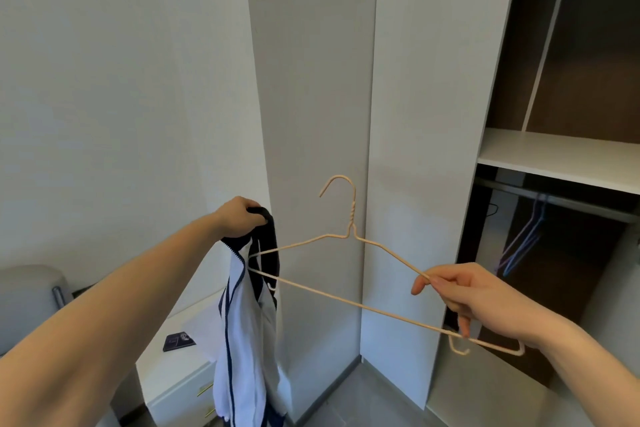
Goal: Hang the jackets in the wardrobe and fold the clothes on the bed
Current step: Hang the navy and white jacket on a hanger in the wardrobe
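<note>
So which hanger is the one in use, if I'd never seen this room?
Start at the open wardrobe on the right, whose rail carries bluish hangers inside. In front of its white door, the right hand pinches a peach wire hanger; its far end goes into the white and navy jacket that the left hand grips. It alone is pale orange and off the rail.

Jacket (247, 333) — white, navy collar and piping; hanger (349, 246) — pale peach wire.

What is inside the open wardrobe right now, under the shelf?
Under the shelf a rail carries a few bare hangers, blue or purple, and no clothes that show. The wardrobe door and the frame edge hide the rest.
</note>
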{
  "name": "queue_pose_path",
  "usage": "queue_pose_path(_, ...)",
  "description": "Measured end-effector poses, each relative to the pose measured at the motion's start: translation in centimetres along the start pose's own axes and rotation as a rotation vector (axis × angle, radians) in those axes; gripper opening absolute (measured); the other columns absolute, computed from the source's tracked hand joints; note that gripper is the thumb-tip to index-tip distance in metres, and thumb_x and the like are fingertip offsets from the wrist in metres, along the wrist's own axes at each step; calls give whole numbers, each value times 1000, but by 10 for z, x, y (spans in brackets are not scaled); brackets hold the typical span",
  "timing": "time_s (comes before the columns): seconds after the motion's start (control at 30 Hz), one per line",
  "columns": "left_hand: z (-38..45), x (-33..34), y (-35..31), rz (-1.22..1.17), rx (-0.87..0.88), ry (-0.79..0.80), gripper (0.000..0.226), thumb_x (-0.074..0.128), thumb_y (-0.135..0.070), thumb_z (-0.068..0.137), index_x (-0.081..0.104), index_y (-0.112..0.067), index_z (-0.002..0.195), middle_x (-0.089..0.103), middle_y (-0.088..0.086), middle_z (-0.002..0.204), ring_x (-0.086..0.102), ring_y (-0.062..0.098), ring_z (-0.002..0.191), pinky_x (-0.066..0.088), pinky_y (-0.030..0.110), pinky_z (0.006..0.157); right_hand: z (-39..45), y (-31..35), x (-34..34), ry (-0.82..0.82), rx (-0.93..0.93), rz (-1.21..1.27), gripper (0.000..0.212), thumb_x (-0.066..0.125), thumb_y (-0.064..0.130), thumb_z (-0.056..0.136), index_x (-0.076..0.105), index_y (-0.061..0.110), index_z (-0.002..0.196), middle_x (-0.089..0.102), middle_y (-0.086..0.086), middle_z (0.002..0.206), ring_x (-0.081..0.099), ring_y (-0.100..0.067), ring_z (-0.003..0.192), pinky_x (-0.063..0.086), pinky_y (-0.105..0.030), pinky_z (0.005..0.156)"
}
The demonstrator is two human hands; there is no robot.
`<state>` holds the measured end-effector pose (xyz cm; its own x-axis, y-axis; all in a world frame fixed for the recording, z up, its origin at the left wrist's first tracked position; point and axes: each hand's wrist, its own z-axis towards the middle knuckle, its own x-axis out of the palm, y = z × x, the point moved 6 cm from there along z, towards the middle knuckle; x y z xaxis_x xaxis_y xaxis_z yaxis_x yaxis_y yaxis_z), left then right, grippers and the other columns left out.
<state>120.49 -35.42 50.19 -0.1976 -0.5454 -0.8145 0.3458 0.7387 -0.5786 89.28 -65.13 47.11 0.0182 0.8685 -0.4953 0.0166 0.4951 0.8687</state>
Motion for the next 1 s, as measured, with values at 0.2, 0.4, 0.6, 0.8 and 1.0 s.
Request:
queue_pose_path(0.2,-18,-11,-47,-159,140,-12,10,68,-19,94,77,-21,96,77,-2,92,71,15,82,53,22,70,20,-6,16,-102,-38,-107,31,46,32,109,75,40,104,34,7,61,35,-6,54,49,-28,58)
queue_pose_path(0.4,-29,-25,-83,-186,281,-8,11,69,-21,93,79,-25,95,78,-9,89,73,10,85,52,22,76,22,-9,12,-293,-50,-174,33,45,28,109,72,42,95,41,8,57,35,-5,54,38,-25,56)
queue_pose_path(0.6,-32,-48,-97,-2,359,-100,14,65,-26,98,76,-24,105,76,-7,100,70,15,97,53,31,91,1,-1,-21,-505,-76,-170,32,56,25,104,76,40,83,56,-8,60,42,-13,56,38,-33,60)
queue_pose_path(0.8,-47,-39,-122,-41,448,-106,12,64,-25,99,76,-25,101,76,-9,92,70,10,89,54,29,83,-5,-2,-17,-596,-80,-196,30,61,22,101,78,32,79,40,5,45,26,-8,41,23,-21,45)
queue_pose_path(1.0,-78,-24,-179,-184,578,-33,9,67,-25,96,76,-27,95,76,-8,86,72,8,81,55,22,74,12,-15,14,-630,-99,-169,25,62,32,99,75,34,78,41,3,46,31,-8,44,25,-22,47)
